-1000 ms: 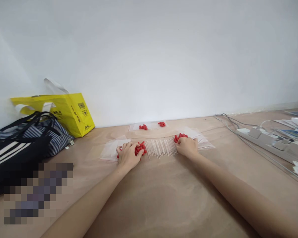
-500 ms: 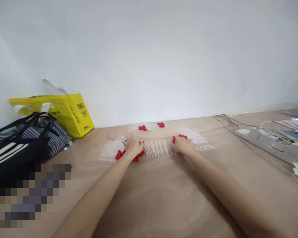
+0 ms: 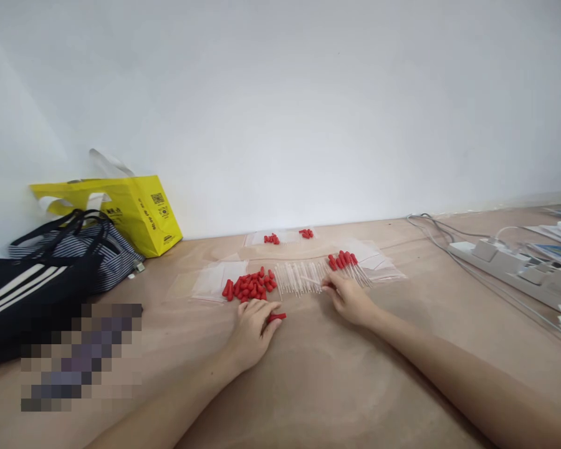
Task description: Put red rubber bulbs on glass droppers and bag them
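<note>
My left hand (image 3: 255,330) pinches one red rubber bulb (image 3: 277,317) between thumb and fingers, its narrow end pointing right. Just beyond that hand lies a heap of red bulbs (image 3: 250,287). In the fingertips of my right hand (image 3: 348,296) is a thin clear tube (image 3: 311,280), tilted and pointing left over a row of similar tubes (image 3: 292,277). To the right of the row, several tubes capped with red bulbs (image 3: 343,260) lie side by side, partly behind my right hand.
Clear zip bags (image 3: 215,279) lie left of the heap, and more bags (image 3: 376,259) lie at right. Two small red clusters (image 3: 272,239) sit farther back by the wall. A yellow bag (image 3: 149,212) and dark bags stand left; a power strip (image 3: 509,268) with cables lies right.
My left hand has drawn back from the heap with a red bulb in its fingers. My right hand has moved nearer me from the capped tubes and now holds a clear tube.
</note>
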`<state>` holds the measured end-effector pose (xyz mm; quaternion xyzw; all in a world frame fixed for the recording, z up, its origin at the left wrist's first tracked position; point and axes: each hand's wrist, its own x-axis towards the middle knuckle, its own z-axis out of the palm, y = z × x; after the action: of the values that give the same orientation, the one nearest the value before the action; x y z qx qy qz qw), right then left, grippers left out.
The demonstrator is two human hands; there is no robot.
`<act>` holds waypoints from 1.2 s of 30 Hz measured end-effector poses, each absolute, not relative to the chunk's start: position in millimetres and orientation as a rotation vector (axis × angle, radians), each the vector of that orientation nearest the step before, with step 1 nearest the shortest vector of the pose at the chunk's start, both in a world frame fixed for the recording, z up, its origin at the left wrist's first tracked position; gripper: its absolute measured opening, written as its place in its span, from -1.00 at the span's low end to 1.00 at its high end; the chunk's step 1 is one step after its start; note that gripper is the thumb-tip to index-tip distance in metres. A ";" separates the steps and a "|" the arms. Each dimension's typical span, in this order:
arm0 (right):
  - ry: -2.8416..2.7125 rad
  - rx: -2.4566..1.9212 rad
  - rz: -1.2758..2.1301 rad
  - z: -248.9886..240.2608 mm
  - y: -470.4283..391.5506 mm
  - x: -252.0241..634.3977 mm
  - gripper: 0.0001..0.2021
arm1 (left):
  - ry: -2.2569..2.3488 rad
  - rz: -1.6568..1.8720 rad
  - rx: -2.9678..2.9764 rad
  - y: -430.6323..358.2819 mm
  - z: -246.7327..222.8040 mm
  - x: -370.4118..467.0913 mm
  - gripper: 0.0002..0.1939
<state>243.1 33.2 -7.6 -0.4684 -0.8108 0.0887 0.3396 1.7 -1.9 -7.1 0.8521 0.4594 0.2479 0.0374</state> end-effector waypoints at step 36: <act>-2.286 -0.812 -0.033 -20.2 10.2 213.7 -0.79 | 1.405 0.806 2.407 0.9 -6.2 6.9 -0.80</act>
<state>213.7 10.2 -20.2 -0.3135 -0.8825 -0.0128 0.3502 6.9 0.9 -6.2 0.8237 0.4808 0.2758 0.1196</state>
